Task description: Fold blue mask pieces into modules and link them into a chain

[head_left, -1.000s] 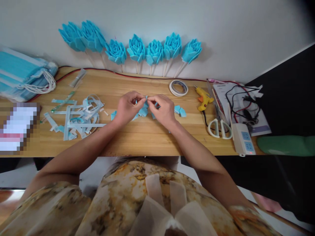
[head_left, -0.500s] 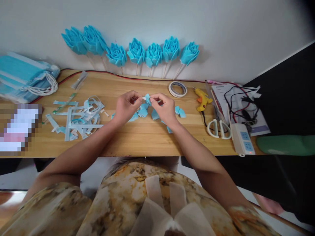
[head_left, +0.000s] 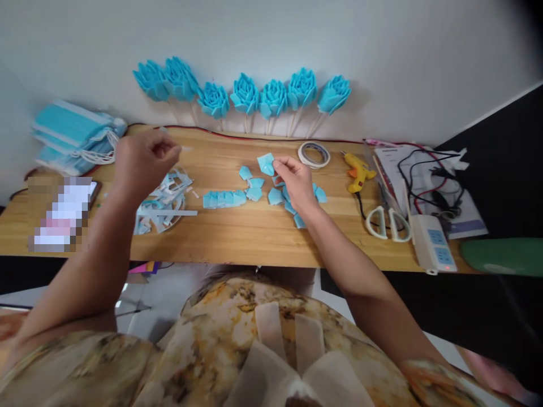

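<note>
My right hand [head_left: 297,180] pinches a light-blue petal-shaped fabric piece [head_left: 266,164] by its right edge, above the table. More cut blue petals [head_left: 275,196] lie under and around this hand. To its left are a few loose petals [head_left: 254,189] and a row of overlapping blue petals [head_left: 224,199]. My left hand [head_left: 146,161] is raised over a heap of blue and white scrap strips [head_left: 169,198], its fingers curled closed. A small pale blur [head_left: 185,148] shows beside its fingertips; whether the fingers hold anything is not clear.
Blue fabric flowers [head_left: 246,93] on sticks lean against the wall. A tape roll [head_left: 314,154], yellow glue gun [head_left: 358,171], scissors [head_left: 388,222] and power strip [head_left: 433,243] are on the right. Packed blue masks [head_left: 72,127] and a phone [head_left: 63,215] are on the left.
My left hand has moved away left, from beside my right hand to over the scraps. The petal stays in my right hand and now shows flat. The view has shifted left.
</note>
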